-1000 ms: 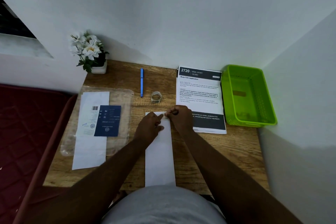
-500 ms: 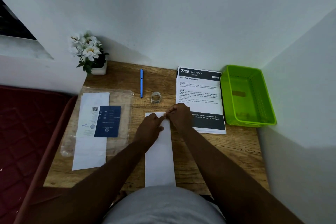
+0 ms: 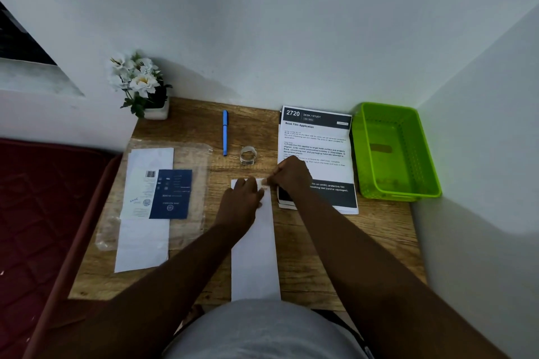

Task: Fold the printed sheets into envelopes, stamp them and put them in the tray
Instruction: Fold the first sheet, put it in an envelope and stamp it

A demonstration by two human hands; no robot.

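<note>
Both hands at the far end of a folded white sheet, centre frame.

Folded sheet [image 3: 255, 253] lies lengthwise on the desk [image 3: 335, 245]. Left hand [image 3: 240, 202] presses on it, fingers extended; right hand [image 3: 290, 176] is curled, pinching its far edge. Printed sheets [image 3: 318, 140] lie right of centre; green tray [image 3: 431, 172] at right.

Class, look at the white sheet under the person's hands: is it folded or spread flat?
Folded. The white sheet lies as a long narrow strip, far narrower than the printed sheet beside it.
</note>
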